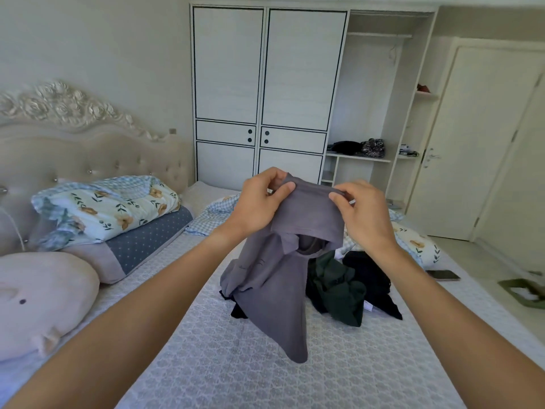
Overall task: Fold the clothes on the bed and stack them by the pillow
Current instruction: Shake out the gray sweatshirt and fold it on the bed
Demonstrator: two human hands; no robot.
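Observation:
A grey garment hangs in the air above the bed. My left hand pinches its top edge on the left, and my right hand pinches the same edge on the right. The cloth droops in loose folds down to a point near the bedcover. Behind it on the bed lies a heap with a dark green garment and a black garment. A blue dotted pillow lies at the head of the bed, left of my hands.
A folded floral quilt sits on the pillow. A pink plush cushion lies at the left. A second floral quilt and a phone lie at the bed's right side. A white wardrobe stands behind.

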